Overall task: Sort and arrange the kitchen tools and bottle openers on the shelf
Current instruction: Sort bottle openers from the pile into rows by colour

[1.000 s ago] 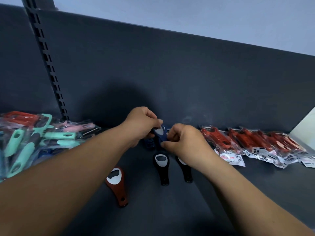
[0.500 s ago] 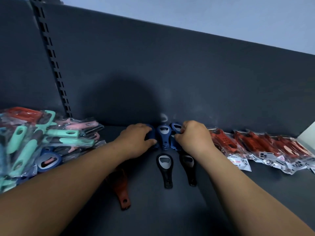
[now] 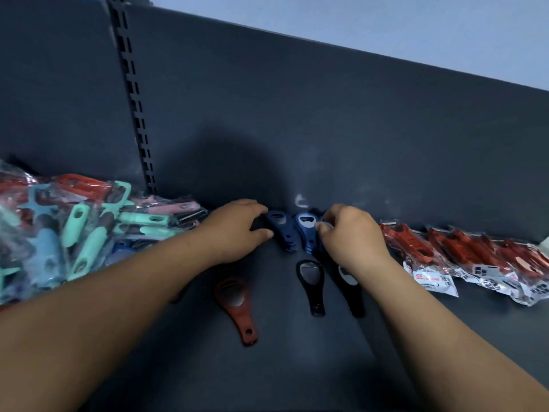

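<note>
Where the dark grey shelf (image 3: 267, 367) lay nearest, its surface was bare and matte, crossed only by two forearms reaching away. Slightly farther, a red-brown opener (image 3: 237, 307) lay flat left of centre with its handle pointing near. To its right lay a black opener (image 3: 312, 281), and a second black opener (image 3: 352, 292) was partly hidden under the right wrist.

Beyond these, at the back edge, a dark blue opener (image 3: 282, 230) and a lighter blue opener (image 3: 306, 233) stood side by side, touching. The left hand (image 3: 237, 230) had its fingers loosely extended, thumb and forefinger resting against the dark blue one. The right hand (image 3: 347, 233) had its fingers curled, pinching the head of the lighter blue one.

At far left a loose heap of clear bags (image 3: 74, 233) held mint-green, pink and red-handled tools. At far right a row of bagged red tools (image 3: 445, 257) with white labels lay overlapping.

Behind everything rose the dark back panel (image 3: 326, 129), a slotted upright (image 3: 133, 114) at its left, and a pale wall (image 3: 386, 19) above.
</note>
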{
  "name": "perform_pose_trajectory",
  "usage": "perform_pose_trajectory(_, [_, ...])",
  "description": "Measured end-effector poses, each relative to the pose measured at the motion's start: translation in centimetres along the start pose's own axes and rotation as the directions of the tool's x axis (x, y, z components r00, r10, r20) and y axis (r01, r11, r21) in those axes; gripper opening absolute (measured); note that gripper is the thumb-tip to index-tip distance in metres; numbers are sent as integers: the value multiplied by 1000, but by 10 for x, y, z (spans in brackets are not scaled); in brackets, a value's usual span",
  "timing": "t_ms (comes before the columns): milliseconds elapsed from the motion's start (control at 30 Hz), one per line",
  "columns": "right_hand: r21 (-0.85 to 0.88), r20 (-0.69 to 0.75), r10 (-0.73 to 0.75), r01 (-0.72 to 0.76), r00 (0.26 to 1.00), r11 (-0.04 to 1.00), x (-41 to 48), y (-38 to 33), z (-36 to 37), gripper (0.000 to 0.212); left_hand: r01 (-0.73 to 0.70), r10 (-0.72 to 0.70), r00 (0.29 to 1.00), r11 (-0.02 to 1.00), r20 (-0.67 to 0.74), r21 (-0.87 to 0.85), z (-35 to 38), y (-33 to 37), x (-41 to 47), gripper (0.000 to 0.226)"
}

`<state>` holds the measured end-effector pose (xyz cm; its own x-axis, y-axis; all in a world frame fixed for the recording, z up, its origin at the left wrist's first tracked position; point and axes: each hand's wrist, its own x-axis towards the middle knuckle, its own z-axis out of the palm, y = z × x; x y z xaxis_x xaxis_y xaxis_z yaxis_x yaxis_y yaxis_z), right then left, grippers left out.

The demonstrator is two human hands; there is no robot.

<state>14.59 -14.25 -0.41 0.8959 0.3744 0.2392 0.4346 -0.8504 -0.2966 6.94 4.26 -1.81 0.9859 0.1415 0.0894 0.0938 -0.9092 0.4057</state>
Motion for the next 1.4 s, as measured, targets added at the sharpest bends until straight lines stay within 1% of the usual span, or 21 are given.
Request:
perform_pose_trajectory(133, [39, 42, -191, 189, 981, 981, -21, -38, 6, 29, 27, -24, 999, 995, -29, 99, -26, -25, -28, 62])
perform_pose_trajectory(233, [35, 128, -343, 342, 930, 939, -34, -70, 18, 38, 70, -68, 998, 986, -17, 153, -42, -50, -54, 65])
perform_pose_trajectory(333, [86, 216, -437, 429, 873, 899, -45, -101, 28, 42, 48, -43, 998, 985, -35, 166, -57, -71, -83, 67])
perform_pose_trajectory(433, [151, 256, -501, 478, 826, 865, -56, -130, 39, 37, 90, -79, 995, 977, -63, 195, -66, -92, -107, 54])
perform_pose_trajectory(500, [164, 269, -491, 463, 829, 871, -61, -146, 45, 34, 121, -112, 993, 956, -48, 268, -69, -104, -116, 48])
perform_pose_trajectory(567, [134, 274, -453, 432, 848, 892, -64, -159, 52, 35, 117, -112, 993, 939, -34, 324, -70, -113, -125, 47])
perform_pose_trajectory(633, [84, 300, -403, 397, 865, 914, -65, -166, 58, 39, 109, -116, 993, 926, -3, 361, -69, -117, -131, 51])
perform_pose_trajectory(700, [46, 338, -373, 380, 864, 924, -68, -174, 63, 42, 94, -113, 993, 916, 25, 390, -69, -121, -137, 55])
perform_pose_trajectory(800, [90, 321, -355, 345, 878, 934, -75, -179, 63, 34, 65, -81, 996, 927, 30, 370, -69, -120, -142, 57])
perform_pose_trajectory(867, [114, 274, -345, 326, 898, 939, -83, -175, 57, 30, 50, -48, 999, 937, -14, 344, -69, -115, -148, 55])
perform_pose_trajectory(933, [49, 275, -359, 360, 892, 932, -92, -164, 52, 28, 18, 0, 999, 934, -50, 357, -69, -107, -157, 47])
perform_pose_trajectory(1000, [-25, 340, -364, 395, 867, 918, -102, -151, 50, 34, -45, 45, 999, 925, 7, 377, -66, -101, -168, 38])
perform_pose_trajectory(1067, [-18, 408, -353, 394, 842, 919, -111, -139, 52, 46, -111, 67, 990, 915, 124, 389, -61, -96, -176, 35])
perform_pose_trajectory(1100, [-4, 416, -353, 390, 838, 921, -114, -134, 52, 50, -136, 77, 984, 907, 162, 398, -58, -95, -177, 36])
perform_pose_trajectory(1167, [16, 398, -364, 390, 842, 921, -118, -127, 53, 52, -162, 97, 980, 898, 175, 410, -52, -92, -174, 38])
perform_pose_trajectory(1300, [43, 361, -365, 375, 859, 926, -124, -115, 47, 51, -184, 127, 977, 908, 169, 377, -38, -83, -158, 36])
perform_pose_trajectory(1400, [39, 352, -357, 367, 865, 929, -127, -104, 41, 49, -166, 122, 979, 942, 165, 291, -27, -72, -145, 31])
